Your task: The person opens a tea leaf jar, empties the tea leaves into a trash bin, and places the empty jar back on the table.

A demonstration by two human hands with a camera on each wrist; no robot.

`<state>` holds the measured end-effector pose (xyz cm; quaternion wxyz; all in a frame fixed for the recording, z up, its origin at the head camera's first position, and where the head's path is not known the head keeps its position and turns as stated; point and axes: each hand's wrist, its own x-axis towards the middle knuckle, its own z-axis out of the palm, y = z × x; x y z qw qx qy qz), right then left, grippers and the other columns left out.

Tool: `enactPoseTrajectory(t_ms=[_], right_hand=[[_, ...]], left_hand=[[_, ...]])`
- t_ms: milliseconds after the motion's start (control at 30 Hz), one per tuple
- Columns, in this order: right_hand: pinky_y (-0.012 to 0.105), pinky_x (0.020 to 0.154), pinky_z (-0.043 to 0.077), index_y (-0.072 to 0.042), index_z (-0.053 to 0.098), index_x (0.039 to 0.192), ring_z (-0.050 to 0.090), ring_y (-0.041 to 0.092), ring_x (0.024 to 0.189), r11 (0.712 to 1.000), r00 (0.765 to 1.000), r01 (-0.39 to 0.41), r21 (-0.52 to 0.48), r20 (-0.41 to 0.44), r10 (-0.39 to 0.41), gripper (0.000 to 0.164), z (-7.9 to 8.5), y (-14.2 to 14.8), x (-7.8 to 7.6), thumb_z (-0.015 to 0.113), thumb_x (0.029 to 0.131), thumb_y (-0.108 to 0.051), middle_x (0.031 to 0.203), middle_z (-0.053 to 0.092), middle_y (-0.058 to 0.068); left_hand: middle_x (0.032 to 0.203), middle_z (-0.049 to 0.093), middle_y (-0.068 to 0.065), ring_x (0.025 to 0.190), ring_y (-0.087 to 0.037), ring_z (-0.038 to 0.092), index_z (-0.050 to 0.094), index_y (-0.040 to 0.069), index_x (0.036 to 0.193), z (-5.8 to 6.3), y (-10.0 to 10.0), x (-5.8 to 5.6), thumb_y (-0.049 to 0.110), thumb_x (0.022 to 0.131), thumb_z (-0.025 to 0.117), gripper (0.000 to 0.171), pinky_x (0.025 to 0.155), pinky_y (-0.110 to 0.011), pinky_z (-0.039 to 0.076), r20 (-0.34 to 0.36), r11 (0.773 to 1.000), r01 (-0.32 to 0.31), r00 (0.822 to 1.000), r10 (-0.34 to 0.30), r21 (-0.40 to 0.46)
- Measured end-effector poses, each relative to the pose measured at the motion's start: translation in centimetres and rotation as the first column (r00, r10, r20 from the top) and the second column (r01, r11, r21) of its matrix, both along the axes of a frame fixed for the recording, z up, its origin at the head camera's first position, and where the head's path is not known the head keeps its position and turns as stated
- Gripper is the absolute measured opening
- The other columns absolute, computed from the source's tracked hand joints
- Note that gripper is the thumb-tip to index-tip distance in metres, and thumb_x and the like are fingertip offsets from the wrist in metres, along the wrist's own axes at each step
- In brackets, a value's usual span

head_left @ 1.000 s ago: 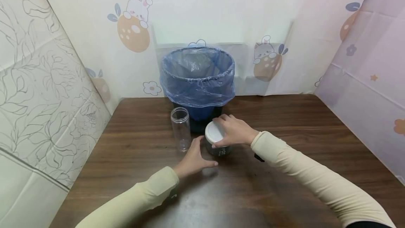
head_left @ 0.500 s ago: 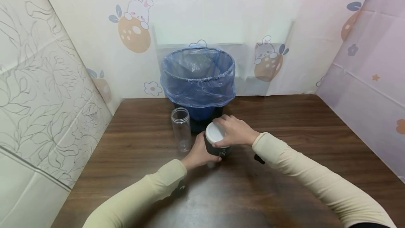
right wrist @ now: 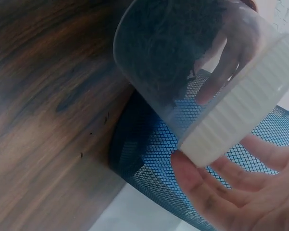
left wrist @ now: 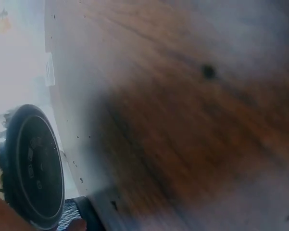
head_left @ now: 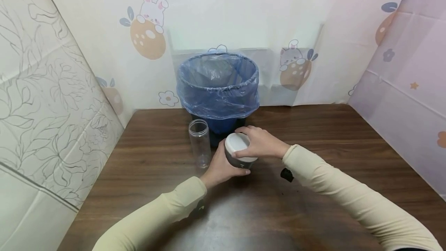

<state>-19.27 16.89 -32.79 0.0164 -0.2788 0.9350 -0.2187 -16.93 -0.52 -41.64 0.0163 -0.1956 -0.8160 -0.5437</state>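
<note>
Between my hands, in the head view, is a clear jar point(head_left: 240, 162) with dark shredded contents and a white ribbed screw lid point(right wrist: 240, 106). My left hand point(head_left: 221, 167) grips the jar's body from the left, fingers on the far side and thumb on the near side. From the right, my right hand point(head_left: 261, 142) holds the lid by its edge. The jar is raised and tilted; its round base point(left wrist: 41, 168) faces the left wrist camera. An uncapped tall clear jar point(head_left: 200, 146) stands upright just left of my left hand.
Behind the jars stands a dark mesh bin lined with a blue plastic bag point(head_left: 217, 102). A small black object point(head_left: 287, 174) lies near my right sleeve, and dark crumbs dot the wooden table point(head_left: 156, 142). A patterned sheet point(head_left: 223, 18) hangs behind.
My left hand has moved in from the near left and taken hold of the jar's body. The jar has since been lifted and tilted, my right hand staying on its lid.
</note>
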Motion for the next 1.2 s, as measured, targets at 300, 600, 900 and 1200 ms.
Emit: enactPoseTrajectory(t_ms=[300, 600, 900, 1200], right_hand=[[0.039, 0.073, 0.05, -0.01, 0.051, 0.136, 0.055, 0.027, 0.094, 0.992, 0.989, -0.112, -0.064, 0.089, 0.117, 0.079, 0.3, 0.8, 0.0, 0.079, 0.071, -0.047, 0.114, 0.053, 0.015], [0.035, 0.072, 0.049, -0.007, 0.051, 0.135, 0.053, 0.026, 0.095, 0.973, 0.976, -0.195, -0.119, 0.069, 0.204, 0.078, -0.2, 1.3, -0.3, 0.08, 0.071, -0.041, 0.114, 0.053, 0.015], [0.046, 0.073, 0.052, -0.012, 0.052, 0.134, 0.053, 0.024, 0.096, 0.954, 0.965, -0.252, -0.162, 0.036, 0.261, 0.075, -0.9, 1.7, -0.5, 0.081, 0.071, -0.041, 0.114, 0.055, 0.01], [0.039, 0.07, 0.052, -0.013, 0.053, 0.132, 0.054, 0.022, 0.095, 0.932, 0.952, -0.3, -0.203, -0.004, 0.305, 0.071, -1.3, 1.9, -0.6, 0.082, 0.071, -0.037, 0.113, 0.057, 0.007]], left_hand=[[0.125, 0.05, -0.007, 0.11, -0.022, 0.052, 0.034, 0.008, 0.137, 0.5, -0.1, 0.3, 0.027, 0.053, 0.093, 0.104, 0.093, -0.039, 0.043, -0.021, 0.993, -0.053, 0.998, 0.051, -0.103], [0.123, 0.053, -0.009, 0.106, -0.023, 0.055, 0.035, 0.006, 0.137, 0.6, -0.3, 0.3, 0.029, 0.05, 0.093, 0.107, 0.09, -0.039, 0.045, -0.076, 0.985, -0.063, 0.996, 0.052, -0.16], [0.12, 0.055, -0.008, 0.102, -0.023, 0.057, 0.036, 0.006, 0.136, 0.8, -0.5, 0.2, 0.031, 0.049, 0.093, 0.107, 0.086, -0.038, 0.047, -0.092, 0.974, -0.067, 0.995, 0.048, -0.214], [0.117, 0.057, -0.009, 0.098, -0.023, 0.057, 0.036, 0.005, 0.136, 0.9, -0.6, 0.2, 0.031, 0.049, 0.092, 0.107, 0.085, -0.037, 0.047, -0.093, 0.968, -0.065, 0.995, 0.043, -0.243]])
